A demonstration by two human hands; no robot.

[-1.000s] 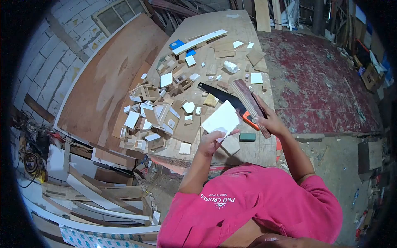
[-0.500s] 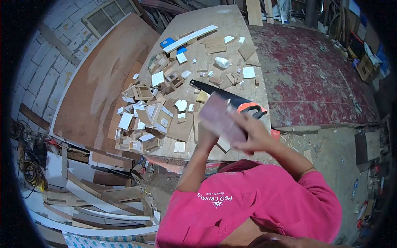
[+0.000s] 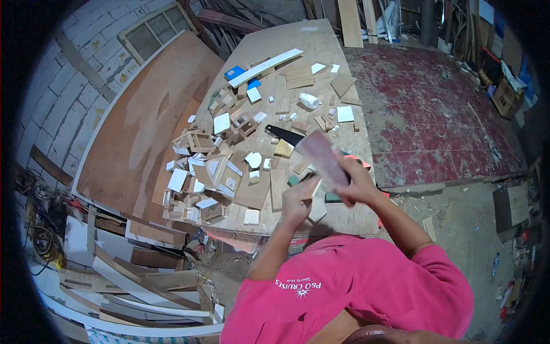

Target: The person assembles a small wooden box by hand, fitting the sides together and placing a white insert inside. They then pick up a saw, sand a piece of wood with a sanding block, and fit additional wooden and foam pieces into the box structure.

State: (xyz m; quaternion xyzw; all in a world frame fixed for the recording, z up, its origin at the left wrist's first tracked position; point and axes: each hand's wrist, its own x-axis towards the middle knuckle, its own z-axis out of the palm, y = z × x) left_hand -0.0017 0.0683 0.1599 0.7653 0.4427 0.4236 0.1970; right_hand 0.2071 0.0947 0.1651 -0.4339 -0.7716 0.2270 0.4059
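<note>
My right hand (image 3: 359, 182) is wrapped around a sanding block (image 3: 321, 150) with a reddish-brown face, smeared by motion and tilted up over the workbench (image 3: 263, 221). Lower and to the left, my left hand (image 3: 295, 207) pinches a small piece of wood (image 3: 313, 189), partly hidden by the fingers. A pale, angular wood piece (image 3: 317, 212) lies on the bench just under the hands. Behind the sanding block a handsaw (image 3: 282, 134) lies flat, its orange-and-black handle mostly covered by my right hand. A yellowish block (image 3: 283, 149) sits beside the saw blade.
Small box-like wooden assemblies (image 3: 215, 172) and offcuts crowd the bench's left side. Farther back are a long white strip (image 3: 266, 67), a blue box (image 3: 234, 73) and a white bottle (image 3: 309, 101). A large plywood sheet (image 3: 143, 120) leans at left.
The sanding block has lifted off my left hand, moving slightly right with my right hand. The small wood piece in my left fingers now shows. The view has tilted a little upward.
</note>
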